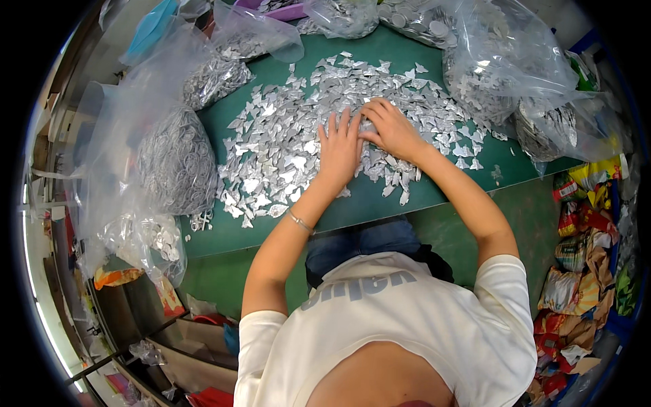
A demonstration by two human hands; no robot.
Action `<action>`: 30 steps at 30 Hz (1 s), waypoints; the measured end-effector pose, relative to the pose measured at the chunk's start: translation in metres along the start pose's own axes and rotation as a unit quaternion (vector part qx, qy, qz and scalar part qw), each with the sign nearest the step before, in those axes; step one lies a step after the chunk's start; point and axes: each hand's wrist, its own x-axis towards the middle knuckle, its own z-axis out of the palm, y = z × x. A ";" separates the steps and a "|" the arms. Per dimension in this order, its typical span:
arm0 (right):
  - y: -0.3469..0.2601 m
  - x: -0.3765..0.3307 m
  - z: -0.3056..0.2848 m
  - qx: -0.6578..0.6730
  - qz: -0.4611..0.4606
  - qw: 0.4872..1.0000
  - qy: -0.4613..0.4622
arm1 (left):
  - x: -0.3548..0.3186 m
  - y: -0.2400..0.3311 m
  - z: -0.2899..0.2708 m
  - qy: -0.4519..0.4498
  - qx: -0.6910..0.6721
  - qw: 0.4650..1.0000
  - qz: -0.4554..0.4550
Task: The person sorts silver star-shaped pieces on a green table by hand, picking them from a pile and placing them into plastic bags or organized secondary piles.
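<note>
A wide heap of small flat silvery metal pieces (271, 149), many shaped like butterflies or wings, covers the middle of the green table (271, 234). My left hand (341, 146) lies on the heap with its fingers stretched and apart, pointing away from me. Right beside it, my right hand (393, 130) rests on the pieces with bent fingers, its thumb apart from them and close to the left fingers. No piece can be made out in either hand; what lies under the palms and fingertips is hidden.
Clear plastic bags of metal parts crowd the table: a large bag (178, 163) at left, a smaller bag (213, 80) behind it, and a big bag (481, 85) at right. A purple tray (288, 11) stands at the back. Coloured packages (569, 264) fill the right side.
</note>
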 end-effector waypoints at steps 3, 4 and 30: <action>0.009 0.008 0.003 0.017 0.001 0.999 0.038 | 0.014 -0.010 -0.002 0.033 -0.093 0.995 -0.017; 0.014 0.011 0.004 0.016 -0.002 0.999 0.048 | 0.019 -0.015 -0.002 0.038 -0.134 0.990 -0.022; -0.004 -0.053 -0.046 -0.024 0.024 0.999 -0.039 | -0.012 -0.022 -0.029 -0.030 0.005 0.999 0.023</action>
